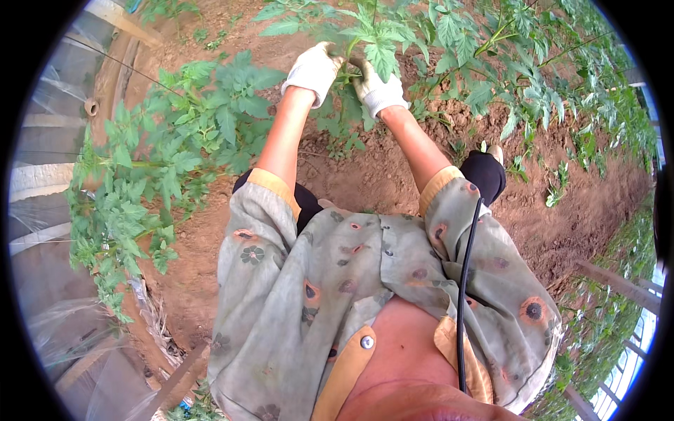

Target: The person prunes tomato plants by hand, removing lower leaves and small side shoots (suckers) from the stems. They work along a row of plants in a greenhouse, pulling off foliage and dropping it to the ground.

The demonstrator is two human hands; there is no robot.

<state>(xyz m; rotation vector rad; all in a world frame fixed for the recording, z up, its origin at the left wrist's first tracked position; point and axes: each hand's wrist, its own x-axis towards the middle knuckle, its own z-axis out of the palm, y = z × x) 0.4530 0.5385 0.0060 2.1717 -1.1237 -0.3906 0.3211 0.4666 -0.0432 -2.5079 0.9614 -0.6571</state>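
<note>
Both my hands wear white knit gloves with darkened fingers, and they meet at a young tomato plant (pixel 382 39) at the top middle. My left hand (pixel 317 68) pinches its green stem (pixel 351 48) from the left side. From the right, my right hand (pixel 380 87) closes on the same stem a little lower, its fingertips partly hidden by a drooping leaf. Below the hands, the plant's lower leaves (pixel 337 123) hang over brown soil. A thin dark line rises from the plant's top.
Leafy tomato plants (pixel 184 131) stand left, with a thin string (pixel 126 68) slanting among them. More plants (pixel 505 68) fill the right. Clear plastic sheeting (pixel 50 210) lines the left edge. A black cable (pixel 466 294) hangs over my patterned shirt (pixel 326 263). Soil (pixel 553 237) lies between rows.
</note>
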